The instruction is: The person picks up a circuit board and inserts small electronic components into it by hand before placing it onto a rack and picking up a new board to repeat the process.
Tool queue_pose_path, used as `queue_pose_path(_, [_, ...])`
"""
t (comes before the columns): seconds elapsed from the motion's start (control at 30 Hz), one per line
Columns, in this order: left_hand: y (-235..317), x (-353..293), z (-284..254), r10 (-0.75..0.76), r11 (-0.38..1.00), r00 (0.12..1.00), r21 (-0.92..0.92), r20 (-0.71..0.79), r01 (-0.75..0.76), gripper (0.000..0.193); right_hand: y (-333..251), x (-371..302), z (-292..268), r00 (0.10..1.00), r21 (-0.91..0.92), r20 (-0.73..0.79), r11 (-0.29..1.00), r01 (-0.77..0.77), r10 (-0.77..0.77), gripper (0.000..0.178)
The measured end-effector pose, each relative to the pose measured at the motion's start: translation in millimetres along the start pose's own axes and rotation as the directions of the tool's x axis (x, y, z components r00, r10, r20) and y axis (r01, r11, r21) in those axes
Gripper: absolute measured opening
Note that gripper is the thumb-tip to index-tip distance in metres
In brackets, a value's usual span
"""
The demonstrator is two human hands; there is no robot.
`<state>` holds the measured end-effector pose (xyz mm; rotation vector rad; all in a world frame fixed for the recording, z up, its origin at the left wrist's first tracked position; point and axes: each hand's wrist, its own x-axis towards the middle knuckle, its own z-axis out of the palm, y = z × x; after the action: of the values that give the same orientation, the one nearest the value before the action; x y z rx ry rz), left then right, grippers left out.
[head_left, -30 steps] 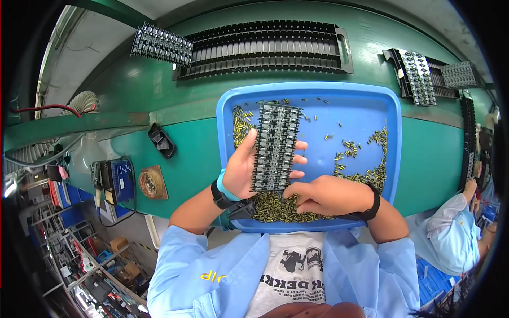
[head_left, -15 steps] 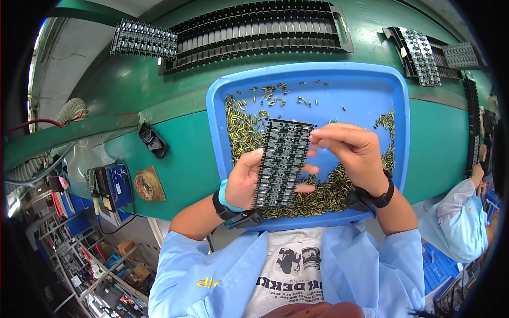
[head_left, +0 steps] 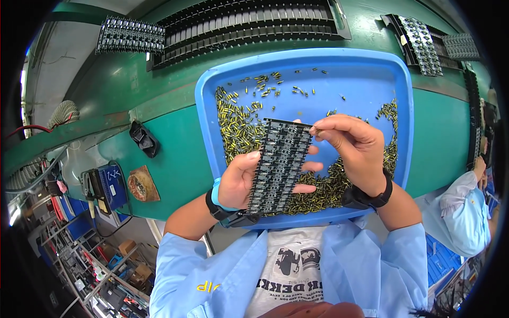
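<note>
I have the left hand (head_left: 237,183) palm up beneath the circuit-board panel (head_left: 281,167), thumb pressed along its left edge and three fingertips showing past the right edge; that grip is closed on the panel. The right hand (head_left: 360,151) reaches in from the other side, elbow bent, its thumb and forefinger pinched together at the panel's far right corner. From here I can't tell whether a component sits between those tips.

The panel is a long dark rectangle, crowded with repeating rows of silvery parts, its long edges toothed and a black strip across the far end. It slants over the blue tray (head_left: 328,93), far end leaning right. Around the grip, the tray holds many small yellow-and-black cylindrical components (head_left: 238,124), heaped to the left of the panel and near the right wrist. Beyond both hands lies a black slotted rack (head_left: 249,26), another populated board (head_left: 130,36) at its left end.
</note>
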<state>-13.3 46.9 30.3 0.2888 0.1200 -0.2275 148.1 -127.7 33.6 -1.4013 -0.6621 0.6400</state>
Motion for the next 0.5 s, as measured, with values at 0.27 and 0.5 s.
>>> queue_pose_path(0.27, [-1.2, -1.0, 3.9, -0.040, 0.999, 0.998, 0.020, -0.039, 0.041, 0.080, 7.0, -1.5, 2.3, 0.999, 0.018, -0.033, 0.999, 0.029, -0.029, 0.018])
queue_pose_path(0.5, [-0.4, -1.4, 9.8, -0.051, 0.991, 0.998, 0.120, -0.023, 0.054, 0.087, 2.0, 0.7, 8.9, 0.981, -0.127, 0.012, 0.973, 0.192, -0.192, 0.022])
